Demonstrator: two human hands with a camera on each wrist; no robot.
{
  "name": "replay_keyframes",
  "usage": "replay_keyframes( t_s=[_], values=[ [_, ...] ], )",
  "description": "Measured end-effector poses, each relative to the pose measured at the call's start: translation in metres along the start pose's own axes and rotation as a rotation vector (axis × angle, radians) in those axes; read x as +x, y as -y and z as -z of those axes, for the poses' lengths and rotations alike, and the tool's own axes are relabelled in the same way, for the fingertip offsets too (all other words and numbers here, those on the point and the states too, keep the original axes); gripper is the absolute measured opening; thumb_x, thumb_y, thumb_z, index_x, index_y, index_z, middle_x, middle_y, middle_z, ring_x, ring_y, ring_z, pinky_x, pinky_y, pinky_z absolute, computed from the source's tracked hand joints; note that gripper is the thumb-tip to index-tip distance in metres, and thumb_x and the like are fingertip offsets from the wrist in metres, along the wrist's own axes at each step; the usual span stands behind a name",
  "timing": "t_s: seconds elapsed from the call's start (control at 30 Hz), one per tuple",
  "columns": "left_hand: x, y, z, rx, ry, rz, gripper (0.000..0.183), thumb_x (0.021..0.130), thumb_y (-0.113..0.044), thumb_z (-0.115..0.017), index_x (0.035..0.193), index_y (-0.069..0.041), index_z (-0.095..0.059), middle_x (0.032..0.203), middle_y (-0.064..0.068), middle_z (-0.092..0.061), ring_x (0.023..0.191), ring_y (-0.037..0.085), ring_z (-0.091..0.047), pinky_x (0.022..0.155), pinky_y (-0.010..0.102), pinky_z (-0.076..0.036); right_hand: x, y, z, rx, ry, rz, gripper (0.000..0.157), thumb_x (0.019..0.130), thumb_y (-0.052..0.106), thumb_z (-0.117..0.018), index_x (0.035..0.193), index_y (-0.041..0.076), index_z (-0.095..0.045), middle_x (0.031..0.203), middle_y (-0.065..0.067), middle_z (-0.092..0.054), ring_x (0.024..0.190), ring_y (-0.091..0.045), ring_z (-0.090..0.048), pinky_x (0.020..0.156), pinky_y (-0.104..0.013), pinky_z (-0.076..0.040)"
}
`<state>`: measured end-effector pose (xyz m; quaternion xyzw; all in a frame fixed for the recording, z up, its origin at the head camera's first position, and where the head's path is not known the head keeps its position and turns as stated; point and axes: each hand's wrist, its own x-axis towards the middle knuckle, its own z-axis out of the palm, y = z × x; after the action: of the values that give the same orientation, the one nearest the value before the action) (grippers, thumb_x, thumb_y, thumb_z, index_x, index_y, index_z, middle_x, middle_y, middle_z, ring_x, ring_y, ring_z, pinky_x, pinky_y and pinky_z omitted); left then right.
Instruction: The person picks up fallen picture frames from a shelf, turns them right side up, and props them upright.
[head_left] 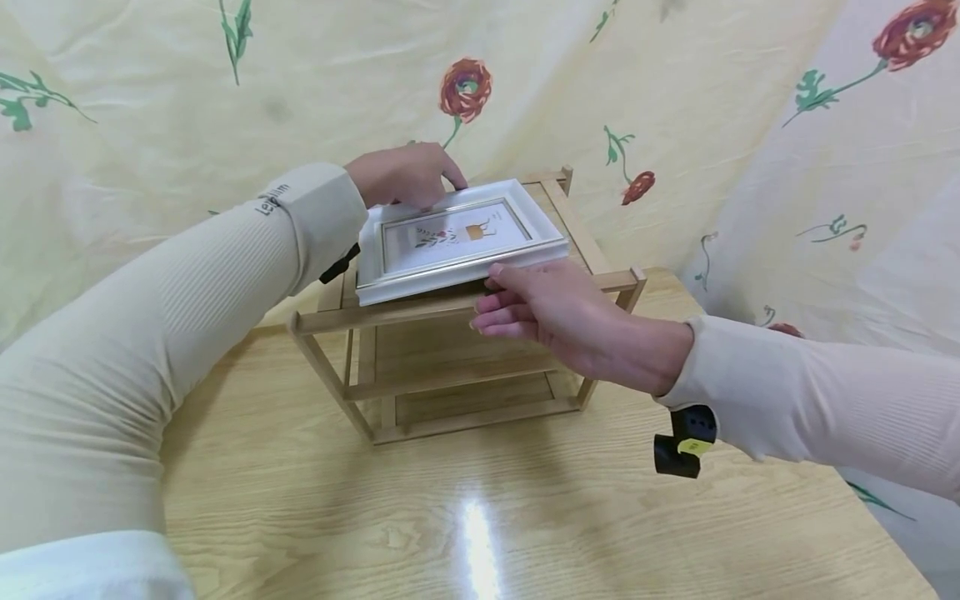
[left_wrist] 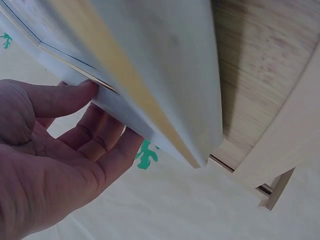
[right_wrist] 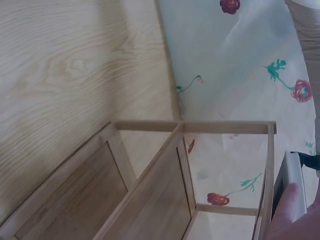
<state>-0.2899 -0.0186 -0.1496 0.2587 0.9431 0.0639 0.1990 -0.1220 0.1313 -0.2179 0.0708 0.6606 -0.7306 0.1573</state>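
Note:
A white picture frame [head_left: 450,242] with a thin inner border and a small printed picture lies over the top of a wooden rack [head_left: 442,312]. In the head view its near edge slants, with shadow beneath it. My left hand [head_left: 408,173] holds the far side. In the left wrist view its thumb is on the frame's [left_wrist: 175,75] face and the other fingers are behind the edge. My right hand [head_left: 558,312] pinches the near edge, thumb on top. The right wrist view shows only part of that hand [right_wrist: 292,220] beside the frame. Whether the frame touches the rack is unclear.
The rack has lower shelves [head_left: 465,354] and stands on a wood-grain table [head_left: 360,508]. Behind and to the right hangs a pale floral cloth [head_left: 540,92]. Dark wrist devices [head_left: 686,442] are strapped over the sleeves.

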Motion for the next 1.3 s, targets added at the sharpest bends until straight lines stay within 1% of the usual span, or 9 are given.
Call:
replay_keyframes(
  t_s=[0.1,0.23,0.37,0.7,0.83,0.97,1.1,1.2,1.3],
  values=[
    [0.001,0.001,-0.001,0.016,-0.011,-0.005,0.057,0.094,0.0,-0.035,0.147,-0.019,-0.045,0.149,0.006,-0.04,0.112,0.025,-0.044,0.081,0.03,-0.038,-0.001,0.0,0.002,-0.024,0.027,-0.01,0.027,0.103,0.019,-0.048,0.115,-0.004,-0.052,0.089,-0.011,-0.066,0.076,-0.017,-0.07,0.078,-0.029,-0.057],
    [0.003,0.0,-0.004,0.047,-0.03,-0.03,0.059,0.091,0.003,-0.035,0.145,-0.016,-0.047,0.151,0.007,-0.04,0.119,0.025,-0.04,0.092,0.033,-0.035,-0.002,0.0,0.003,-0.056,0.057,-0.035,0.027,0.103,0.018,-0.047,0.116,-0.005,-0.053,0.088,-0.011,-0.067,0.073,-0.016,-0.069,0.077,-0.03,-0.058],
    [0.006,-0.003,-0.005,0.076,-0.053,-0.054,0.06,0.09,0.005,-0.036,0.144,-0.015,-0.048,0.152,0.008,-0.039,0.12,0.025,-0.039,0.097,0.035,-0.032,-0.003,0.0,0.002,-0.077,0.074,-0.041,0.027,0.102,0.018,-0.047,0.117,-0.005,-0.052,0.091,-0.012,-0.067,0.072,-0.016,-0.068,0.077,-0.03,-0.058],
    [0.008,-0.004,-0.008,0.076,-0.061,-0.036,0.058,0.092,0.004,-0.038,0.145,-0.016,-0.048,0.153,0.008,-0.039,0.125,0.023,-0.04,0.111,0.038,-0.031,-0.004,0.001,0.003,-0.111,0.093,-0.049,0.028,0.101,0.018,-0.049,0.119,-0.004,-0.052,0.091,-0.013,-0.066,0.071,-0.016,-0.067,0.074,-0.028,-0.058],
    [0.009,-0.003,-0.009,0.077,-0.06,-0.039,0.057,0.092,0.003,-0.038,0.145,-0.016,-0.048,0.153,0.008,-0.038,0.125,0.023,-0.04,0.112,0.039,-0.03,-0.005,0.002,0.004,-0.133,0.105,-0.051,0.028,0.101,0.018,-0.05,0.119,-0.004,-0.052,0.093,-0.013,-0.066,0.074,-0.017,-0.068,0.075,-0.028,-0.058],
    [0.007,0.002,-0.007,0.065,-0.072,-0.06,0.056,0.09,0.003,-0.039,0.143,-0.012,-0.05,0.151,0.01,-0.04,0.124,0.025,-0.04,0.105,0.037,-0.034,-0.005,0.005,0.005,-0.169,0.132,-0.055,0.031,0.101,0.017,-0.05,0.122,-0.005,-0.053,0.091,-0.012,-0.066,0.075,-0.018,-0.068,0.076,-0.029,-0.058],
    [-0.003,0.009,0.005,0.034,-0.12,-0.065,0.054,0.088,-0.001,-0.042,0.142,-0.007,-0.05,0.15,0.012,-0.041,0.126,0.026,-0.04,0.095,0.036,-0.038,-0.003,0.013,0.007,-0.231,0.171,-0.041,0.031,0.101,0.014,-0.048,0.125,-0.006,-0.054,0.09,-0.012,-0.067,0.074,-0.018,-0.068,0.075,-0.03,-0.058],
    [-0.015,0.016,0.018,-0.033,-0.171,-0.036,0.053,0.09,-0.005,-0.045,0.143,-0.007,-0.048,0.145,0.013,-0.047,0.101,0.02,-0.054,0.078,0.031,-0.045,-0.001,0.024,0.01,-0.28,0.186,0.003,0.03,0.101,0.012,-0.047,0.123,-0.007,-0.055,0.09,-0.014,-0.067,0.074,-0.019,-0.068,0.075,-0.032,-0.058],
    [-0.031,0.022,0.028,-0.166,-0.213,0.013,0.053,0.094,-0.012,-0.048,0.147,-0.009,-0.043,0.132,0.007,-0.052,0.078,0.014,-0.048,0.067,0.025,-0.045,0.001,0.041,0.014,-0.329,0.177,0.056,0.029,0.1,0.011,-0.05,0.12,-0.008,-0.056,0.092,-0.016,-0.066,0.075,-0.021,-0.067,0.076,-0.034,-0.058]
  ],
)
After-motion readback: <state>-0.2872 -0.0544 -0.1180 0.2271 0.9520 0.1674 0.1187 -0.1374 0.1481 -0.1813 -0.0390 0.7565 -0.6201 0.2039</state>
